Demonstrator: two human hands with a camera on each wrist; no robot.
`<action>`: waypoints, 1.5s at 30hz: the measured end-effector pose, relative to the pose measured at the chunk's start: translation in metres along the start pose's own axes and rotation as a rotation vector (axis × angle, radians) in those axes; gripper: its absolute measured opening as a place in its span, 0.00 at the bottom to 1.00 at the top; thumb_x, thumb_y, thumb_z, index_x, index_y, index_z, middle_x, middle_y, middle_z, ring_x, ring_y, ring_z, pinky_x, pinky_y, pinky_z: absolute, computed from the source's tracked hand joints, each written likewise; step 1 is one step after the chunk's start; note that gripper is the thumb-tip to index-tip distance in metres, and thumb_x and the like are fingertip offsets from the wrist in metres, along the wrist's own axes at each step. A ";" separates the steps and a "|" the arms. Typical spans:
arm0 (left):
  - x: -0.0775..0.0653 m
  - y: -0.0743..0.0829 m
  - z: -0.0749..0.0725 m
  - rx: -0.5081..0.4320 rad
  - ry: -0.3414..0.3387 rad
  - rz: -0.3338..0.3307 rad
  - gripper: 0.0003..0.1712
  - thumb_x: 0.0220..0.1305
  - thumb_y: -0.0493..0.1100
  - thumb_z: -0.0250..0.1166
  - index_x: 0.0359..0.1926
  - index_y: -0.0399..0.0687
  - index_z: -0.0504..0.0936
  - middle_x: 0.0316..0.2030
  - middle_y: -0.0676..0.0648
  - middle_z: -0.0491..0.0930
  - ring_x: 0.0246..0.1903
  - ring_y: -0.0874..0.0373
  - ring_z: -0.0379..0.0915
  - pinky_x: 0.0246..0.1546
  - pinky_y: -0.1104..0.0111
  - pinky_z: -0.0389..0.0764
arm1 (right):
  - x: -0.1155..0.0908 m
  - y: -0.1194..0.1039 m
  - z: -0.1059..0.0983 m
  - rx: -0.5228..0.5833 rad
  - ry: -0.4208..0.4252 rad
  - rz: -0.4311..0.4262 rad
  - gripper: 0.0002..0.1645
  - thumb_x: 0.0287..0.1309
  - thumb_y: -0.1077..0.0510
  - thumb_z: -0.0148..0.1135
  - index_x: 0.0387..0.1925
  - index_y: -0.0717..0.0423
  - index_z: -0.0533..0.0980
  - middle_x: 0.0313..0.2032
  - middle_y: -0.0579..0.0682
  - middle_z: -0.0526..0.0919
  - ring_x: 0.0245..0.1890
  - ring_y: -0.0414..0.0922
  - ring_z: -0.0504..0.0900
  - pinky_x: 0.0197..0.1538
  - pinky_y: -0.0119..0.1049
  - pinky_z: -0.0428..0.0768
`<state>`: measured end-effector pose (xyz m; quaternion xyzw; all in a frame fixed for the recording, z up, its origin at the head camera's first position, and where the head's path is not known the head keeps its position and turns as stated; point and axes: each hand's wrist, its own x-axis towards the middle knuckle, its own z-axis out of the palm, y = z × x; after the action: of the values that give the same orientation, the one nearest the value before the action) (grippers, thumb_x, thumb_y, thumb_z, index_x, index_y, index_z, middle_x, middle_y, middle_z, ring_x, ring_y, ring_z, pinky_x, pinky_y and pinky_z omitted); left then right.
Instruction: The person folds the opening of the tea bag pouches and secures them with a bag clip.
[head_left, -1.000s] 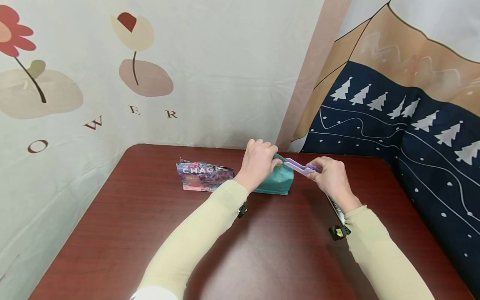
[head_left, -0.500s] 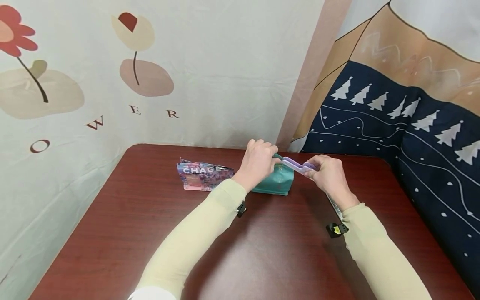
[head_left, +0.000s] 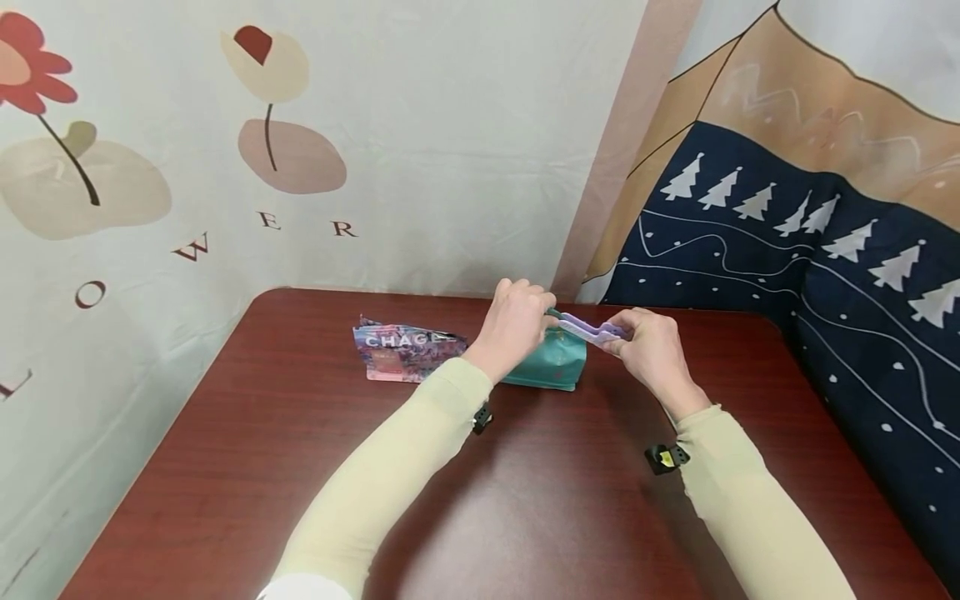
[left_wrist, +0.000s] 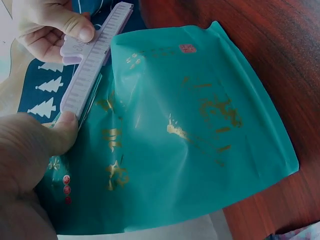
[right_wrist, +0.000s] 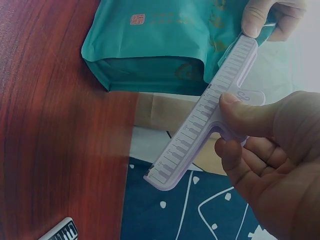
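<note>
A teal pouch with gold lettering stands on the table, its top edge folded. My left hand pinches that edge, thumb pressed on the fold beside one end of a clip. The purple bag clip, long and printed with piano keys, lies along the pouch's top edge. My right hand holds it by the handle tabs between thumb and fingers. In the right wrist view, part of the clip overlaps the pouch and its other end sticks out past it. Whether the clip's two bars are pressed together, I cannot tell.
A pink and purple pouch marked CHAGE stands left of the teal one, partly behind my left arm. A black piece with piano keys lies on the brown table. Printed cloth hangs behind the table.
My right hand has moved slightly left, sliding the purple clip farther over the teal pouch's top edge. My left hand has stayed almost where it was.
</note>
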<state>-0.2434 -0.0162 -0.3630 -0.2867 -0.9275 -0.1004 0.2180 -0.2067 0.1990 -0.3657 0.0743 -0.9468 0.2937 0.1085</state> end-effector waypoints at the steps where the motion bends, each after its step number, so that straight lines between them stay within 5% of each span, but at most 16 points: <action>1: 0.000 0.000 -0.001 0.001 -0.013 0.001 0.09 0.68 0.50 0.71 0.33 0.52 0.87 0.26 0.52 0.81 0.29 0.55 0.71 0.37 0.63 0.65 | 0.000 0.000 0.001 0.002 0.003 -0.001 0.11 0.56 0.66 0.76 0.42 0.64 0.87 0.41 0.62 0.87 0.36 0.56 0.80 0.39 0.49 0.86; 9: -0.001 -0.001 -0.008 0.017 -0.116 0.005 0.03 0.69 0.43 0.68 0.38 0.51 0.87 0.30 0.52 0.83 0.32 0.55 0.71 0.37 0.64 0.63 | 0.001 -0.002 0.002 0.026 0.004 -0.010 0.11 0.56 0.66 0.75 0.42 0.64 0.87 0.41 0.62 0.88 0.37 0.56 0.81 0.38 0.49 0.86; 32: 0.001 -0.002 -0.014 -0.011 -0.206 -0.002 0.08 0.73 0.43 0.60 0.44 0.48 0.85 0.36 0.50 0.83 0.37 0.54 0.72 0.41 0.63 0.68 | 0.003 -0.008 0.006 0.038 0.045 -0.027 0.10 0.56 0.66 0.76 0.41 0.64 0.87 0.39 0.61 0.87 0.36 0.56 0.80 0.39 0.50 0.85; 45: 0.003 -0.005 -0.014 -0.036 -0.194 0.024 0.11 0.78 0.42 0.56 0.39 0.49 0.84 0.34 0.50 0.83 0.37 0.53 0.73 0.41 0.62 0.69 | 0.005 -0.011 0.005 0.029 0.036 -0.015 0.09 0.56 0.66 0.76 0.40 0.63 0.87 0.38 0.60 0.87 0.36 0.55 0.80 0.39 0.48 0.83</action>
<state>-0.2439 -0.0233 -0.3498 -0.3101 -0.9387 -0.0865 0.1231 -0.2099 0.1871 -0.3627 0.0778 -0.9397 0.3079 0.1266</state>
